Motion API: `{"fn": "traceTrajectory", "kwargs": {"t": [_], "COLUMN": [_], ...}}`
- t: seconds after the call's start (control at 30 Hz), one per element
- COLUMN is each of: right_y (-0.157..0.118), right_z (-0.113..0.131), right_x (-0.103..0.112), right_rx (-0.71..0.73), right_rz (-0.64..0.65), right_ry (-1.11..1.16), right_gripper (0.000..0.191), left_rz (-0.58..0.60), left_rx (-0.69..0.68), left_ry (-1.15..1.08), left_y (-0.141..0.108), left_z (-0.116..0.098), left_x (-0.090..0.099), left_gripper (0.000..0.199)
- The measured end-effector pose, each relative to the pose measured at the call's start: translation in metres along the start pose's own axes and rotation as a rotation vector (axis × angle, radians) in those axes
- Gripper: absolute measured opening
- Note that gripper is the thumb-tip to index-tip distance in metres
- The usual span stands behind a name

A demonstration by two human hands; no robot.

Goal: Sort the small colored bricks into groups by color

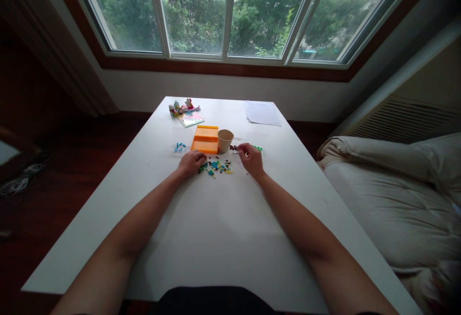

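1. At the left of the table (pixel 216 224), small blue pieces (pixel 179 147) lie in what looks like a see-through tray (pixel 182 135); beyond them, at the far left, small figures (pixel 184 107) stand beside a shiny card (pixel 192 119).
2. The left hand (pixel 192 163) rests at the left edge of a mixed pile (pixel 216 165), its fingers curled in a narrow bend; whether they hold a piece I cannot tell.
3. Just beyond that hand is an orange tray (pixel 205 143), with no pieces visible in it.
4. The pile lies loose at the middle of the table, on the near side of the tray: blue, green, yellow and dark bits. The step in hand appears to be picking from it and grouping by colour.
5. A tan cup (pixel 225 141) stands upright at the orange tray's right side.
6. Right of the cup are brown pieces (pixel 234 147), with the right hand (pixel 251 159) at them, fingers drawn close together; a held piece cannot be made out.
7. Green pieces (pixel 258 148) lie just right of that hand. The next move would seem to call for a light fingertip pinch, without scattering neighbouring groups.
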State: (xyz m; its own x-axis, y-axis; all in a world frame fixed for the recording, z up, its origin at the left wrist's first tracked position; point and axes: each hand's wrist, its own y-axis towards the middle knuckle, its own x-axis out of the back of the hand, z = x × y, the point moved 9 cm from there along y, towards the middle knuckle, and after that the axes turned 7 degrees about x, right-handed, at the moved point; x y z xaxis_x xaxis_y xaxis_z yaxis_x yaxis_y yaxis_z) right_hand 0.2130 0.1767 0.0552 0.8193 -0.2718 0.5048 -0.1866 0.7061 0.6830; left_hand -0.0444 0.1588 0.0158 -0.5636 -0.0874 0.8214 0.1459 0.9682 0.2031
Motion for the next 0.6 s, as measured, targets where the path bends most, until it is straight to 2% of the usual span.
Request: {"fn": "traceTrajectory", "kwargs": {"t": [0.13,0.23,0.43,0.6], "right_y": [-0.01,-0.019,-0.024,-0.027], "right_z": [0.048,0.068,0.07,0.072], "right_x": [-0.037,-0.051,-0.057,-0.061], "right_rx": [0.25,0.384,0.396,0.399], "right_rz": [0.312,0.468,0.539,0.555], "right_ry": [0.066,0.043,-0.01,-0.002], "right_gripper": [0.013,0.01,0.011,0.012], "left_rz": [0.116,0.193,0.319,0.364], "left_rx": [-0.007,-0.025,-0.047,-0.06], "left_ry": [-0.06,-0.08,-0.092,-0.115], "left_y": [0.003,0.004,-0.002,-0.006], "left_z": [0.006,0.007,0.004,0.003], "left_x": [0.0,0.001,0.003,0.002], "left_gripper": [0.023,0.023,0.019,0.019]}}
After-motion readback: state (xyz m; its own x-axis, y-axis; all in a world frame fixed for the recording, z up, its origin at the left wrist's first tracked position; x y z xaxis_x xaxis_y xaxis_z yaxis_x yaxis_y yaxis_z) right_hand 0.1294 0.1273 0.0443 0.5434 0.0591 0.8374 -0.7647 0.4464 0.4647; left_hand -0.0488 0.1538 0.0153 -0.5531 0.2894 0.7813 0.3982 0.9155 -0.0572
